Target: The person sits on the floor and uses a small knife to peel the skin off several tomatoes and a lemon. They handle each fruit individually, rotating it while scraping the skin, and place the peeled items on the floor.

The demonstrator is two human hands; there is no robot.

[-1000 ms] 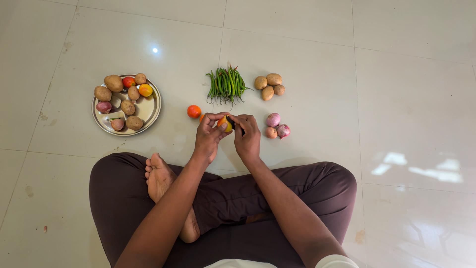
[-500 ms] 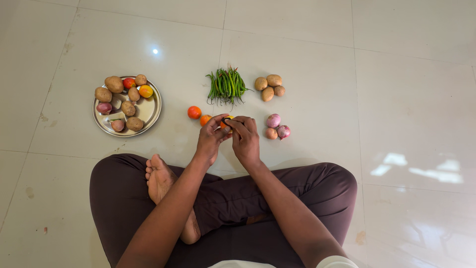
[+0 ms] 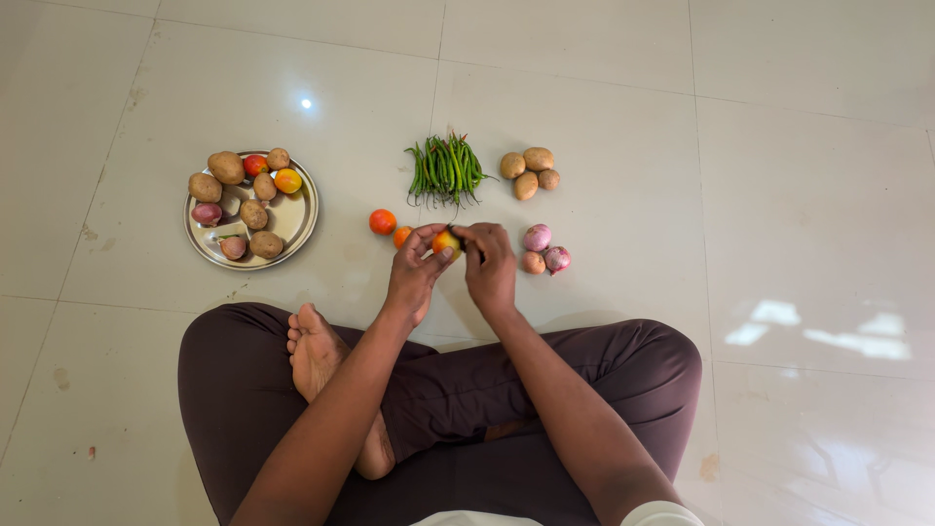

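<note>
A: Hand pose?

B: Sitting cross-legged on the tiled floor (image 3: 682,195), both forearms reaching forward over my knees. Left hand (image 3: 414,273) curled, fingers (image 3: 429,248) closed around a small yellow-orange tomato (image 3: 446,241), held just above the floor in front of me. Right hand (image 3: 490,268) meets it from the other side, fingers pinched shut on a small dark thing at the tomato's top; too small to tell what it is.

A: Containers?

B: One round steel plate (image 3: 297,216), well off to my left. It holds several potatoes, two reddish onions, a red tomato and a yellow-orange one.

A: Loose items?

B: All on the floor. Two orange tomatoes (image 3: 383,221) just beside my left hand. Bunch of green chillies (image 3: 444,168) beyond my hands. Four potatoes (image 3: 529,169) right of the chillies. Three onions (image 3: 543,249) just beside my right hand.
</note>
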